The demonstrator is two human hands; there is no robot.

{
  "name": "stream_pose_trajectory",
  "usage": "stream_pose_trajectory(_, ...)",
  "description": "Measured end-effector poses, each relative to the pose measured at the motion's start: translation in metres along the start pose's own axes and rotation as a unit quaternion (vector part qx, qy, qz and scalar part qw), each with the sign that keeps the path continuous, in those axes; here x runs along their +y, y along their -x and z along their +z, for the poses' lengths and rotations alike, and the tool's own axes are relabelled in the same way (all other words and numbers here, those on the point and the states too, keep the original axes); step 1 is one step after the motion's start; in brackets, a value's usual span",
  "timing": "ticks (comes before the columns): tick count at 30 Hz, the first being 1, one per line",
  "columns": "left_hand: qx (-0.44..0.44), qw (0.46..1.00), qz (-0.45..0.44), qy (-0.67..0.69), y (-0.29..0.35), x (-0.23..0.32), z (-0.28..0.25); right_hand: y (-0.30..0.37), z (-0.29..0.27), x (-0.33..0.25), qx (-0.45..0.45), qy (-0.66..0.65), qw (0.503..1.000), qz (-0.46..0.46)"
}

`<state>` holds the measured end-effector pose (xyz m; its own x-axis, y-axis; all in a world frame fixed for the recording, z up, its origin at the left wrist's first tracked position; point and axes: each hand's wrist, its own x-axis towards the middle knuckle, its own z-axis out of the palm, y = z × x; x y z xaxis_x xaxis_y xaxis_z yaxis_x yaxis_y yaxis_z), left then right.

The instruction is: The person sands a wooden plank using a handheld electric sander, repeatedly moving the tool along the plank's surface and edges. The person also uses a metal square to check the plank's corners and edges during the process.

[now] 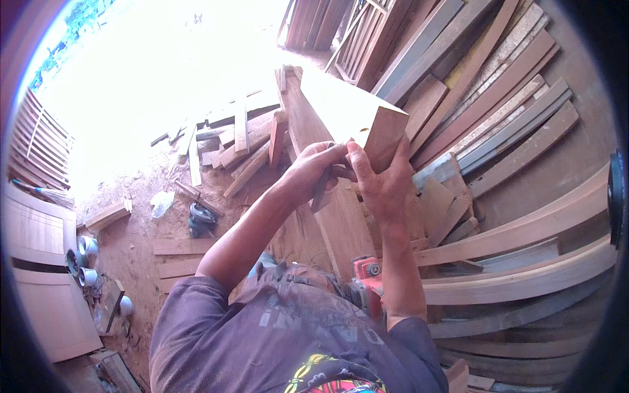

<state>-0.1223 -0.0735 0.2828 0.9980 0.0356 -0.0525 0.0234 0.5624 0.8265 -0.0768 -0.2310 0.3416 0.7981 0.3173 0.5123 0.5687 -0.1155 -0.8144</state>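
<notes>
A thick wooden beam [386, 134] points away from me, its upper face washed out by bright light. My right hand [383, 180] grips its near end, thumb at the left corner and fingers around the right side. At that same left corner is my left hand [314, 169], its fingers closed in a pinch. A thin, dark, flat piece [320, 191] hangs from these fingers; its kind is unclear. Beneath the beam, a long wide plank [341, 226] runs toward my body.
A red power tool [369, 278] sits close by my right forearm. Boards [491, 144] and curved wooden pieces [524, 262] fill the right side. Offcuts [242, 141] lie heaped to the left, near a dark green power tool [202, 219]. Panelled doors [52, 308] stand far left.
</notes>
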Motion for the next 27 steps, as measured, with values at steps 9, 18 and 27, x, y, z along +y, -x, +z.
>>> stream_pose_trajectory(9, 0.016, 1.000, -0.010, -0.003, 0.010, -0.003, -0.013, 0.008, 0.006, -0.015, -0.010, 0.066, 0.997, 0.034)
stream_pose_trajectory(18, -0.014, 0.999, 0.007, 0.038, 0.005, -0.007, -0.015, 0.002, 0.006, 0.002, -0.005, 0.043, 0.999, -0.025)
stream_pose_trajectory(27, -0.021, 0.998, 0.014, 0.051, 0.003, -0.011, -0.019, 0.001, 0.008, 0.002, -0.005, 0.051, 0.998, -0.044)
